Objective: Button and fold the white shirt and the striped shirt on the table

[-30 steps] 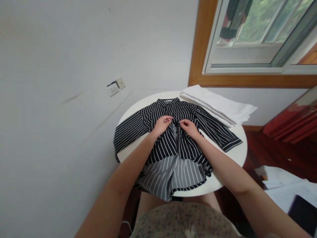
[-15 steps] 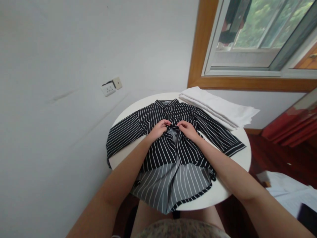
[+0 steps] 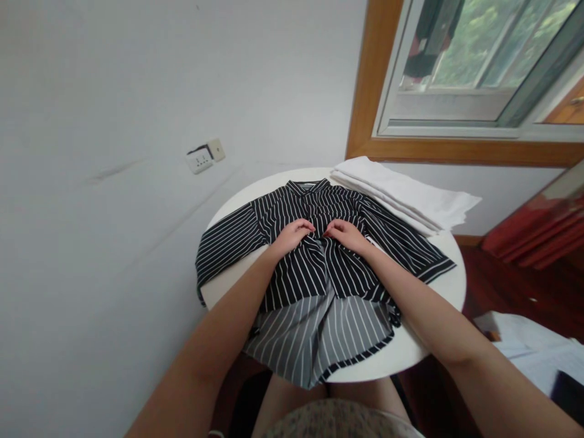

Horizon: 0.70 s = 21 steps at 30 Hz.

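Observation:
A black shirt with white stripes (image 3: 296, 274) lies front side up on a round white table (image 3: 387, 359), collar at the far side and sleeves spread left and right. Its lower front is parted, showing the grey inside of the back, and the hem hangs over the near edge. My left hand (image 3: 294, 236) pinches the shirt's front near the middle. Just across the opening, my right hand (image 3: 344, 234) has its fingers closed on the other front edge. Any button between the fingertips is too small to make out.
Folded white cloths or sheets (image 3: 406, 191) lie at the table's back right, partly beyond its edge. A wall with a socket (image 3: 199, 160) stands behind and left. Papers (image 3: 538, 353) and a dark object (image 3: 568, 392) are low at the right.
The shirt's front between my hands lies flatter, and the dark bunched fold there has gone down. Both hands stay in nearly the same place. The view has shifted slightly.

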### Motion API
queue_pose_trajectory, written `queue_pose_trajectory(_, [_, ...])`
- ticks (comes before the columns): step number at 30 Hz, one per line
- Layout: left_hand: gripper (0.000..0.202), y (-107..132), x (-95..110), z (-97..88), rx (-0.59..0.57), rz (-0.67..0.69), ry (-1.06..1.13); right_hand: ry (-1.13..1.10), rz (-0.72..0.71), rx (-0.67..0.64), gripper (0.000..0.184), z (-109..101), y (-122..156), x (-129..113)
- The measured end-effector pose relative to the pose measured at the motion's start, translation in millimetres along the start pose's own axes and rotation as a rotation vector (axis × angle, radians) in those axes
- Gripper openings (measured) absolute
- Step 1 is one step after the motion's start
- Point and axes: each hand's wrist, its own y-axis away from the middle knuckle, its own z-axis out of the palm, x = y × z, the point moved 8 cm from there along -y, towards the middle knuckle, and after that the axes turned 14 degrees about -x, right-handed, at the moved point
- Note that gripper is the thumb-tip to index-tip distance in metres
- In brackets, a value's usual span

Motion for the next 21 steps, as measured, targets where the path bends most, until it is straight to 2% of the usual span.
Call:
queue_pose_trajectory(4, [0.015,1.7,-2.2,5.0,-0.028,0.010,0.065,0.065,-0.010,-0.012,0.017,2.9,1.9,-10.6])
queue_pose_trajectory(10, [0.015,1.2,-2.2,9.1,-0.084,0.048,0.041,0.326,0.036,-0.071,0.035,15.1,2.1,-13.2])
queue_pose_trajectory(13, [0.014,0.8,0.2,7.6,-0.066,0.063,-0.101,0.408,0.017,-0.080,0.022,16.5,1.0,-11.3])
queue_pose_trajectory(16, [0.013,2.8,3.7,2.1,-0.013,0.028,-0.343,0.426,-0.004,-0.101,0.007,14.7,0.8,-9.3])
queue_pose_trajectory(21, [0.016,7.9,8.1,-7.0,0.018,-0.071,-0.644,0.420,-0.060,-0.067,0.025,7.0,2.4,-10.9])
